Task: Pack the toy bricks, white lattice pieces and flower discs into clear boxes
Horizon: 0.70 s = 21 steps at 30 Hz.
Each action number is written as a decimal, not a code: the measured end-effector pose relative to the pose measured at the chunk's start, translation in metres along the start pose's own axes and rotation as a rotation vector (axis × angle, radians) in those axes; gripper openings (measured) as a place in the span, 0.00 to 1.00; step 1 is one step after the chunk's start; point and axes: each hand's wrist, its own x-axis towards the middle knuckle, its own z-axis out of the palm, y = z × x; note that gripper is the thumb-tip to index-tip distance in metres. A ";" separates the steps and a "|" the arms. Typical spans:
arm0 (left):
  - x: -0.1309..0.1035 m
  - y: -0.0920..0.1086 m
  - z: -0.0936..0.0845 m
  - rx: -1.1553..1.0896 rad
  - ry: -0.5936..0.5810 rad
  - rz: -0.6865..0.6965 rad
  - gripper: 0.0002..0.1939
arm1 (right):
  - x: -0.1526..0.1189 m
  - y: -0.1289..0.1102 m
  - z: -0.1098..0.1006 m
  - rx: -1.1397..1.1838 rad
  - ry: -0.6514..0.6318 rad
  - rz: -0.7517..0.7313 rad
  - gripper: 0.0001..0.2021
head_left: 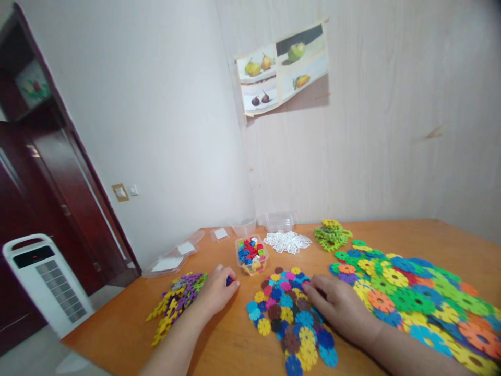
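The wooden surface (230,342) carried everything, and its far edge stood against the wall. The biggest heap was of large flower-shaped discs (418,300), in green, blue, yellow and orange, which spread along the right edge. A heap of small flower-shaped discs (287,316) lay in the middle, reaching towards the near edge. The right hand (338,305) rested at the right side of this heap, its fingers curled and their tips at the discs; whether it pinched one, I could not tell. Nearer to the left edge, the left hand (217,290) was bent, with thumb and fingers closed around a small piece. Just beside it, on the left, lay notched yellow and purple pieces (180,300). Clear lids (168,265) lay at the far left corner. Near the far edge were white square frames (287,242), a pile of green pieces (332,236), and a clear box (253,269) with colourful small blocks (250,250). Smallest was the dark-blue piece (229,281) in the left hand.
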 end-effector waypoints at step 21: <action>-0.005 0.019 0.000 -0.231 0.206 -0.039 0.11 | -0.001 0.002 0.003 -0.027 0.031 -0.059 0.19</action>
